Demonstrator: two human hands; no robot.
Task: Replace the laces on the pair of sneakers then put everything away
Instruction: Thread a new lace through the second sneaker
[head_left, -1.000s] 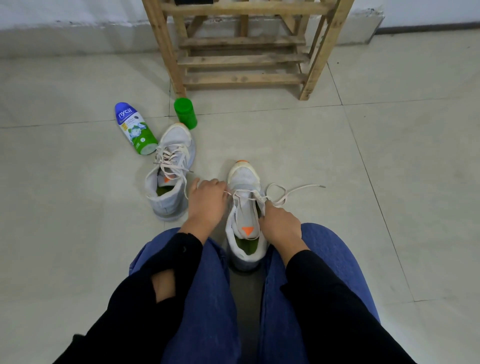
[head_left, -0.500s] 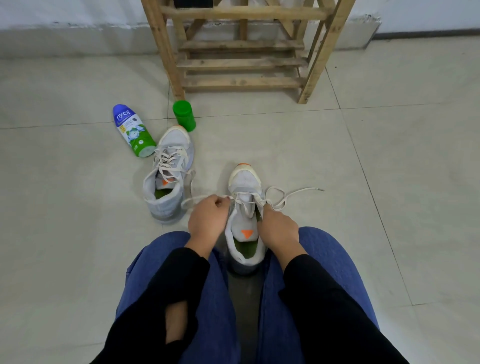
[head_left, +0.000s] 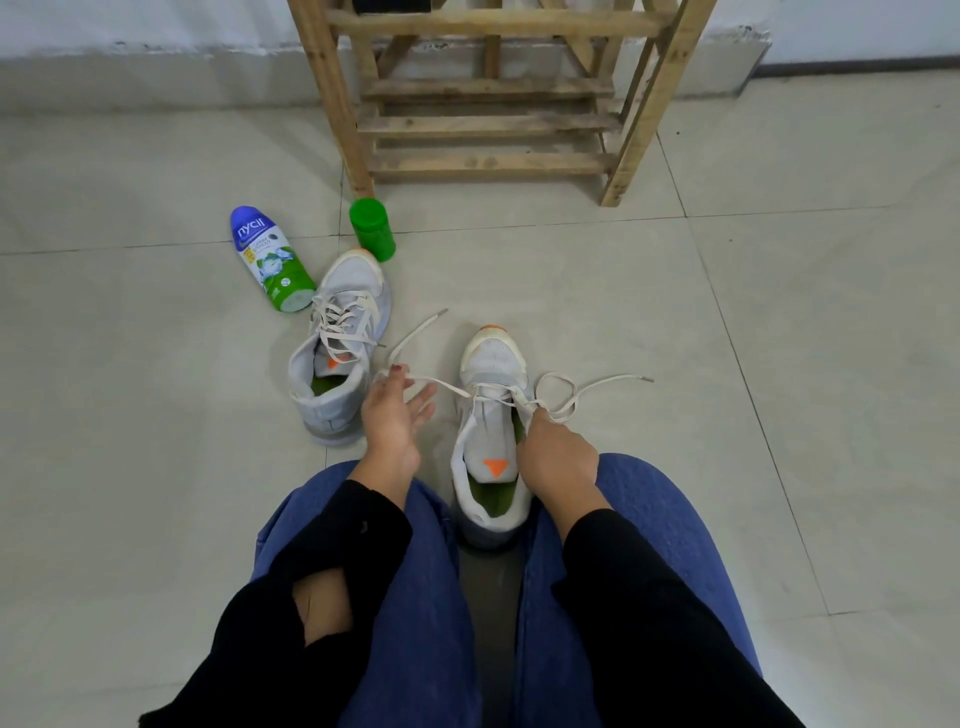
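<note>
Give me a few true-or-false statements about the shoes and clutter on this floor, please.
1. The right hand pinches the cream lace of the white fabric sneaker between the knees. True.
2. That lace is tied in a bow. False: it is untied, its ends trailing to either side.
3. The blue-and-green plastic bottle lies on its side on the pale tiled floor, beside the second white sneaker. True.
4. A small green plastic cylinder stands upright by a leg of the wooden slatted rack. True.
5. The second sneaker sits on the rack. False: it stands on the floor.
</note>
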